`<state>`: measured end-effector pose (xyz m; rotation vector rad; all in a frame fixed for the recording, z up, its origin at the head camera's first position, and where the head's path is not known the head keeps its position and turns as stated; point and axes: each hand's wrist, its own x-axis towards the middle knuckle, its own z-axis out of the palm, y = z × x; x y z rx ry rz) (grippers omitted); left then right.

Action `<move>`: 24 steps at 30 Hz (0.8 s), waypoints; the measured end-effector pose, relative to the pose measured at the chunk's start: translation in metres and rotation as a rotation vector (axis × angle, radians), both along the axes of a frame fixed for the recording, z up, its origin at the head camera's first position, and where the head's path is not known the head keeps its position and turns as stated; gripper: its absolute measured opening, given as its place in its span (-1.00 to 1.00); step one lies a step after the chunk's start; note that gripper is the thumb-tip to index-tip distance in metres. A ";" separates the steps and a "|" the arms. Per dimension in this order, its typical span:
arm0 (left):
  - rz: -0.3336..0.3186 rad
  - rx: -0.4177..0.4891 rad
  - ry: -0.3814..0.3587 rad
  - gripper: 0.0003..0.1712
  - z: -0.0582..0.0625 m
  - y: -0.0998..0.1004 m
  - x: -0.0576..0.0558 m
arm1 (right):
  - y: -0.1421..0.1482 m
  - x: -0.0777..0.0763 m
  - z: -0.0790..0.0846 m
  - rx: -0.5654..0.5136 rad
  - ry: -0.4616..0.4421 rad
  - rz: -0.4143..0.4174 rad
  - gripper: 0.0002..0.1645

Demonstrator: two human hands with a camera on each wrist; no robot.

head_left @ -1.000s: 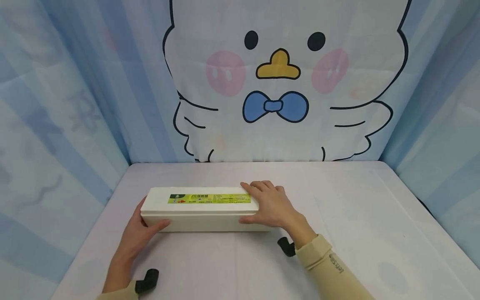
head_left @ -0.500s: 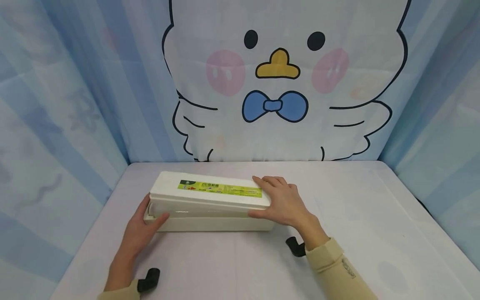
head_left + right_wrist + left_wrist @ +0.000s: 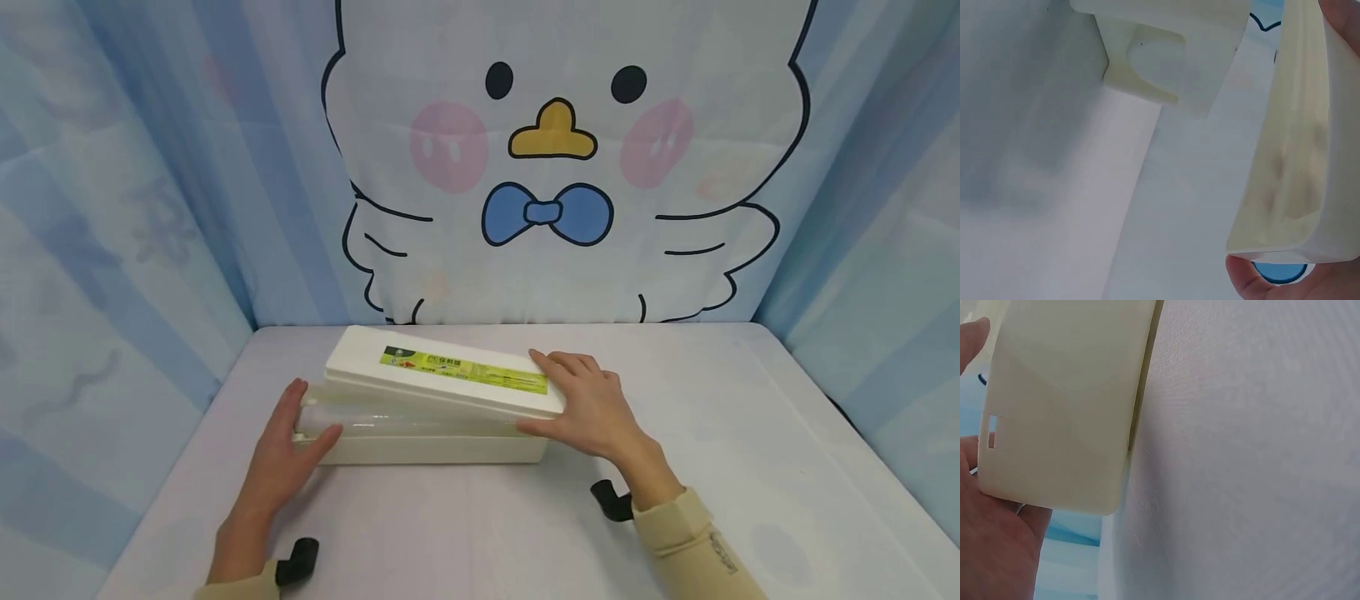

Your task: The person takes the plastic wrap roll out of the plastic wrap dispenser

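A white cling film dispenser lies along the middle of the table, its base (image 3: 427, 452) flat on the cloth. Inside the base sits a clear cling film roll (image 3: 375, 419), partly bared. My left hand (image 3: 279, 467) grips the base's left end, thumb at the front and fingers behind. In the left wrist view the base (image 3: 1063, 406) stands between thumb and fingers. My right hand (image 3: 592, 410) holds the right end of the lid (image 3: 360, 358), which carries a yellow-green label and tilts up leftward above the roll. The right wrist view shows the lid's hollow underside (image 3: 1291, 156), apart from the base's end (image 3: 1210, 56).
A pale cloth covers the table (image 3: 750, 450). Behind it hangs a curtain (image 3: 555, 275) with a cartoon bird, and blue patterned curtains (image 3: 112, 250) close both sides. Black wrist mounts (image 3: 298, 560) sit at both sleeves.
The lid has come off the base, its left end raised, and moved right and up in my right hand. The roll inside has come into view. My left hand stays at the base.
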<state>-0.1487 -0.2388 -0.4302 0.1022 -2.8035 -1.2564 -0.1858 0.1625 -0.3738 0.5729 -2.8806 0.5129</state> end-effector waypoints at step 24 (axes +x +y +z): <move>-0.039 -0.082 0.032 0.17 -0.005 -0.001 -0.003 | 0.058 0.015 0.001 -0.026 0.032 -0.171 0.21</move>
